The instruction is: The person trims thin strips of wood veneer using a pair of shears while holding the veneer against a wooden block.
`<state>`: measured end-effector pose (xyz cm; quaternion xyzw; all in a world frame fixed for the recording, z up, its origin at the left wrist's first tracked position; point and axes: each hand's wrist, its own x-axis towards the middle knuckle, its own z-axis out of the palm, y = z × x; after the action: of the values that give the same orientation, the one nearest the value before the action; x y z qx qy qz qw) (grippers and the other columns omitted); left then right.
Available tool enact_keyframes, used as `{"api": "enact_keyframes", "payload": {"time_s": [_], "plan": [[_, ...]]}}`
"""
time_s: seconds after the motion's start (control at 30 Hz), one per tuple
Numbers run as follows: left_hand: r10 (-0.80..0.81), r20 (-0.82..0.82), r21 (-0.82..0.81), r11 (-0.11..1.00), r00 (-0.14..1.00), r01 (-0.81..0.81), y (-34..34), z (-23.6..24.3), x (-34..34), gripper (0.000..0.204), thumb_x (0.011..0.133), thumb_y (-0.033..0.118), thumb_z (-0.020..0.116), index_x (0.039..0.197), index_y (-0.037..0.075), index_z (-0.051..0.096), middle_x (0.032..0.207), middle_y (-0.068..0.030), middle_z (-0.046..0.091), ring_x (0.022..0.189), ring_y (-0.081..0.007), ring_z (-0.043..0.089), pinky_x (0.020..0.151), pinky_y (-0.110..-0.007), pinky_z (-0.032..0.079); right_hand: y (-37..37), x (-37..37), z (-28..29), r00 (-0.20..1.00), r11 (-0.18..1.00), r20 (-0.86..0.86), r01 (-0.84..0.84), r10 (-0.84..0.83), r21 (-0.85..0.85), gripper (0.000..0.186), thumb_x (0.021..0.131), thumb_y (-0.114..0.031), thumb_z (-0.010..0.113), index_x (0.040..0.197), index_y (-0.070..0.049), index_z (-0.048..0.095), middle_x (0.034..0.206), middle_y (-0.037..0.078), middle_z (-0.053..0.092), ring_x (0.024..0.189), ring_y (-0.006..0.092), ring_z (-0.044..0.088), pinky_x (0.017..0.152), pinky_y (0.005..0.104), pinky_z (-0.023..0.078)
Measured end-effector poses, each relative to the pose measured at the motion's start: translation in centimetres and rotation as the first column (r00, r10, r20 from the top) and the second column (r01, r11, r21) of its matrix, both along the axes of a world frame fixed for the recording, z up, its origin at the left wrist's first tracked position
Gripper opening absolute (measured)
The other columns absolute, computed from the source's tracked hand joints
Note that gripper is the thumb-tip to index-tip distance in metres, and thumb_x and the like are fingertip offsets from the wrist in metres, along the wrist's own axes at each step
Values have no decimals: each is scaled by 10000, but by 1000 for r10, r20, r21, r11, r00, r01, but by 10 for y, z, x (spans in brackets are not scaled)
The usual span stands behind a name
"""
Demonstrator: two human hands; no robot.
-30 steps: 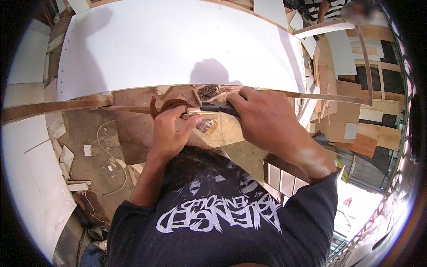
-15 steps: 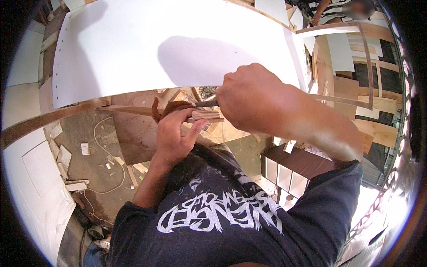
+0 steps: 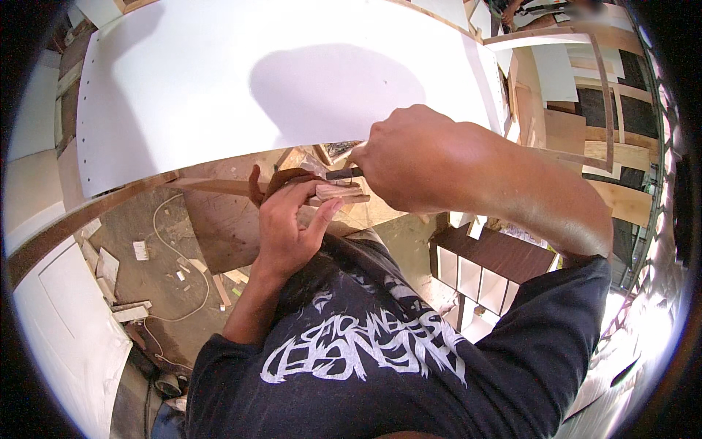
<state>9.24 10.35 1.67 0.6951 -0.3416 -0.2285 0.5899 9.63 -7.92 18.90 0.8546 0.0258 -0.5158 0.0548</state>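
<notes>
My left hand (image 3: 287,223) is closed around a small stack of wooden strips (image 3: 340,193), with the thumb on the near side and the fingers over the far side. A thin nail (image 3: 352,180) appears to stand on top of the wood. My right hand (image 3: 398,164) is a fist around a hammer; its dark head (image 3: 341,174) lies just above the strips, close to the nail. The handle is mostly hidden by the fist. A brown, curled piece (image 3: 281,179) shows behind my left hand; I cannot make out what it is.
A large white panel (image 3: 197,102) spans the far side on a wooden frame. Wood scraps (image 3: 131,311) and a pale cable (image 3: 164,241) lie on the floor at left. A dark-topped shelf unit (image 3: 497,252) stands at right. Another person's hand (image 3: 510,11) shows at top right.
The hammer head has lowered slightly toward the wood. My right forearm and elbow have shifted a little to the right. My left hand keeps its grip on the strips.
</notes>
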Motion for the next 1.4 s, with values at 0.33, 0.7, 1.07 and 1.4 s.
{"api": "enact_keyframes", "payload": {"time_s": [0.33,0.7,1.07,1.4], "plan": [[-4,-4,-51,999,1000,3,4,1,1,255,846,145,774,997,-44,692,970,-195,718,880,-367,704,793,-407,544,-3,-8,-5,995,997,61,-78,79,-9,266,910,-130,545,1122,-84,699,879,167,737,834,346,731,761,446,573],[-30,-95,-34,999,995,27,6,-3,7,264,858,183,778,1026,-9,711,988,-166,731,914,-307,716,833,-371,545,-22,-4,-8,998,994,26,-52,50,100,313,935,-175,571,1231,-104,641,873,181,723,945,357,706,861,479,543],[20,-127,-34,999,992,-25,6,-2,5,255,840,170,785,1004,-10,706,979,-169,725,913,-322,713,837,-377,545,-30,13,-10,911,929,-315,331,-268,166,348,907,-150,697,1214,-8,614,892,181,737,819,333,712,805,481,520],[61,-84,-68,995,995,-67,4,-2,7,243,840,174,752,980,-17,697,934,-164,712,860,-317,702,804,-377,540,-40,1,-19,921,859,-295,357,-256,367,325,901,-123,723,1162,29,603,781,177,700,695,289,679,681,470,503]]}}
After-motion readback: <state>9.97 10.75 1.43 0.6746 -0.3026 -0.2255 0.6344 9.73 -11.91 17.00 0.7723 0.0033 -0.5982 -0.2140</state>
